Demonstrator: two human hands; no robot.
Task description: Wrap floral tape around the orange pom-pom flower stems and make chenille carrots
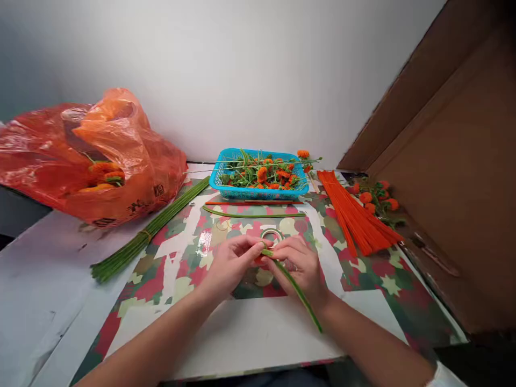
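Note:
My left hand [234, 260] and my right hand [300, 266] meet at the middle of the table, both pinched on the top end of a green stem [296, 290] that slants down to the right over my right wrist. Something small and orange sits between the fingertips, mostly hidden. A roll of tape [272, 235] lies just beyond my fingers, apart from them.
A blue basket [258, 192] of orange flowers and green stems stands at the back. A bundle of orange sticks [355, 215] lies right, a bundle of green stems [149, 231] left, an orange plastic bag [97, 156] far left. A brown cardboard panel [455, 177] leans at right.

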